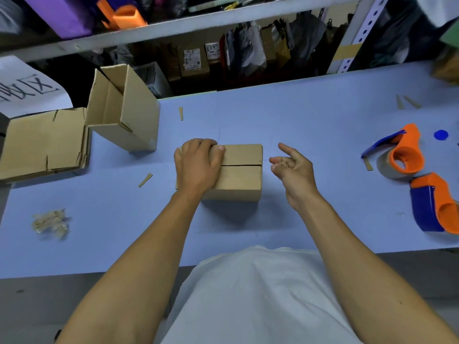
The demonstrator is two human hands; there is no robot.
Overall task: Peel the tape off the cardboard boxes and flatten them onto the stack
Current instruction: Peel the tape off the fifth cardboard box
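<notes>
Your left hand point(198, 165) lies on the left end of the closed cardboard box point(239, 171) at the middle of the blue surface point(310, 115), palm down, its fingers curled over the far left edge and the thumb pressed on the top; the box's two top flaps meet in a dark seam running left to right, and no tape shows along it; your right hand point(290, 167) hangs in the air just to the right of the box, apart from it, forefinger stretched out while the thumb and other fingers pinch a small crumpled bit of clear tape point(283, 163); to the far left, the stack of flattened boxes point(44, 142) sits at the surface's edge, and just beside it an open box point(124, 108) stands tilted with its flaps up, leaning over the stack's corner; a wad of peeled tape point(51, 223) lies near the left front of the surface, well apart from the box you hold; thin cardboard slivers point(145, 180) are scattered about the surface; at the right, two orange-and-blue tape dispensers point(404, 155) lie near each other, with a blue round dot point(440, 134) behind them; a white sheet with handwriting point(29, 88) hangs at the far left, above the stack.
</notes>
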